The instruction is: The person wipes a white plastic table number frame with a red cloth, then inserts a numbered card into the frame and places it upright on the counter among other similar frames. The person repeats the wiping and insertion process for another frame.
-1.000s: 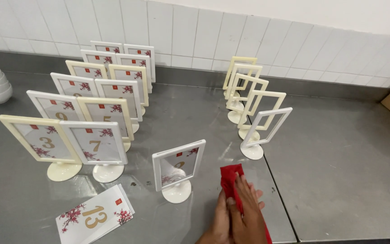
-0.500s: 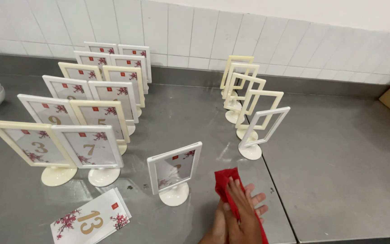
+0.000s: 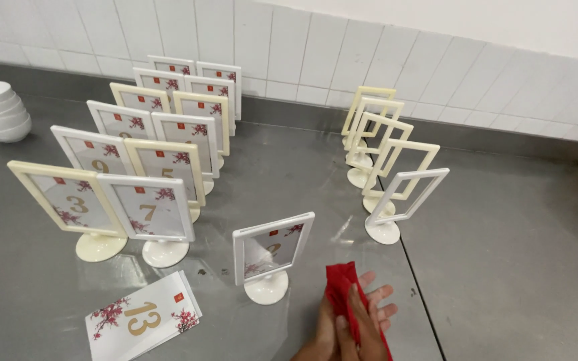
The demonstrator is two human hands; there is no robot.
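Our two hands sit together at the near edge of the grey steel counter [image 3: 503, 267], closed around a bright red folded cloth [image 3: 340, 284]. The right hand [image 3: 362, 321] lies on top, fingers [image 3: 377, 295] half spread and pressing the cloth down; the left hand [image 3: 322, 331] is tucked under and beside it, and we cannot tell how tightly it grips, since most of it is hidden. The cloth rises between the palms and trails down towards the wrist.

Just left of our hands stands a white plastic table-number frame on a round foot [image 3: 272, 254], with a card inside. It is the nearest thing we could upset: a sweep of the cloth to the left would likely catch its foot and tip it, because the frame is tall and light on a small base.

Up and to the right of our hands runs a line of empty cream and white frames [image 3: 386, 160], standing close to one another; we judge that one knock would topple several in turn. Further left, two rows of filled cream and white frames [image 3: 135, 167] stand equally close.

Down and left of our hands lies a loose white number card with red blossoms [image 3: 143, 319] on a small stack; a damp cloth dragged across it could smear or shift it.
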